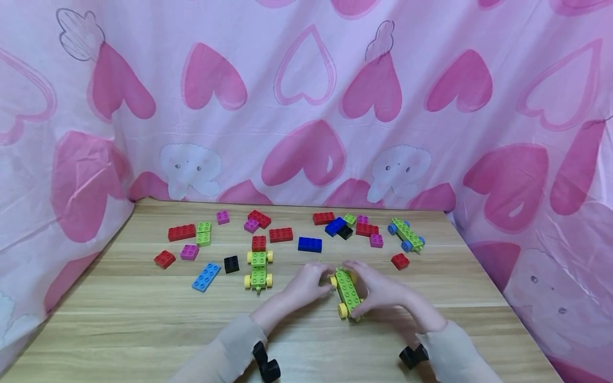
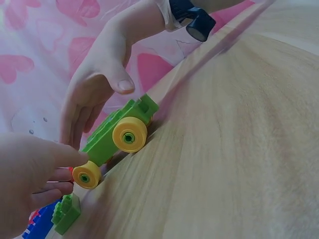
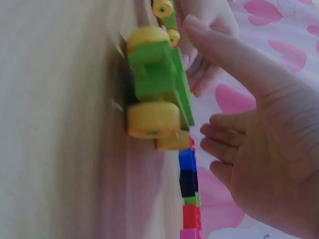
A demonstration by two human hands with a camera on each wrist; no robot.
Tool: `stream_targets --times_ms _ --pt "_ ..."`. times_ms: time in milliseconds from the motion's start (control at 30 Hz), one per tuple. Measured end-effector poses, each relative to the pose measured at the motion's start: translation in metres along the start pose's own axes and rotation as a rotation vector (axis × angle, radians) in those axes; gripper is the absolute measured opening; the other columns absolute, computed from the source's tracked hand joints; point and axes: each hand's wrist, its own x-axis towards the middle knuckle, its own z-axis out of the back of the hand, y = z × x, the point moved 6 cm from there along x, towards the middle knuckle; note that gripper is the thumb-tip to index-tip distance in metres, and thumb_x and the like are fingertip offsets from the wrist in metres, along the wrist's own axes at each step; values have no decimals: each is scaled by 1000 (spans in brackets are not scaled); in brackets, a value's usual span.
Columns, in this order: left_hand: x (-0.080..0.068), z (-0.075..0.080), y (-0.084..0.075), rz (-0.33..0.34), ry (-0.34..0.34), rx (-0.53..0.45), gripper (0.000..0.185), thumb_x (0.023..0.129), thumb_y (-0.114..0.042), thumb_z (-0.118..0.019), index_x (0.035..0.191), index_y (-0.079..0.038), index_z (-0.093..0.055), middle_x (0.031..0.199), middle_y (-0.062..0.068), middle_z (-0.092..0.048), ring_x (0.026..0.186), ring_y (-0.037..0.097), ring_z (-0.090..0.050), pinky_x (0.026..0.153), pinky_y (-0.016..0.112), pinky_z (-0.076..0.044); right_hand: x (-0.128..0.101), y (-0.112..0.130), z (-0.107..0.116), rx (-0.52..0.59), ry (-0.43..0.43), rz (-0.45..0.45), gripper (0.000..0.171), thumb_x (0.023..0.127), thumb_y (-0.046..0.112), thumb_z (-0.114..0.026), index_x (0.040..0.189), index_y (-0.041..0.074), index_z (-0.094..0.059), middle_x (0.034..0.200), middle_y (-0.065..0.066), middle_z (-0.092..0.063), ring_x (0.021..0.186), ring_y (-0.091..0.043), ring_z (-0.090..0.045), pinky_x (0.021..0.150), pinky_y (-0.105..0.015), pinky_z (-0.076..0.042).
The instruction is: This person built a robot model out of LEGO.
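A green toy car base with yellow wheels [image 1: 347, 290] stands on the wooden table between the two hands. The left hand [image 1: 311, 282] is at its left side; in the left wrist view its thumb tip [image 2: 82, 158] overlaps the car near a yellow wheel, fingers loosely extended. Spread around the car's right side is the right hand [image 1: 383, 290], its thumb near the close end. From the right wrist, a gap shows between the right thumb [image 3: 219, 45] and the green body [image 3: 154, 74], with the fingers extended.
Another green car base with yellow wheels [image 1: 258, 274] stands left, a red brick [image 1: 258, 243] at its far end. A green base with blue wheels [image 1: 406, 235] is back right. Several loose bricks, including a blue brick [image 1: 309, 244], lie toward the back, before a pink heart-patterned cloth [image 1: 301, 154].
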Motion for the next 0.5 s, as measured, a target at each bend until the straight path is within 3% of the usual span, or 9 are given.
stream_targets --times_ms 167,500 --pt "0 1 -2 24 24 1 54 80 -30 -81 124 -4 -64 120 9 -68 108 21 -65 93 32 -54 2 -6 10 34 37 46 104 70 35 -88 149 0 -30 155 -21 -32 142 -45 -30 110 -67 -29" --pt "1 -3 -6 42 165 56 90 67 -52 -85 138 -6 -53 135 9 -59 124 24 -55 106 39 -46 7 -22 11 64 88 79 101 67 30 -90 147 1 -36 151 -18 -40 140 -40 -35 112 -64 -29"
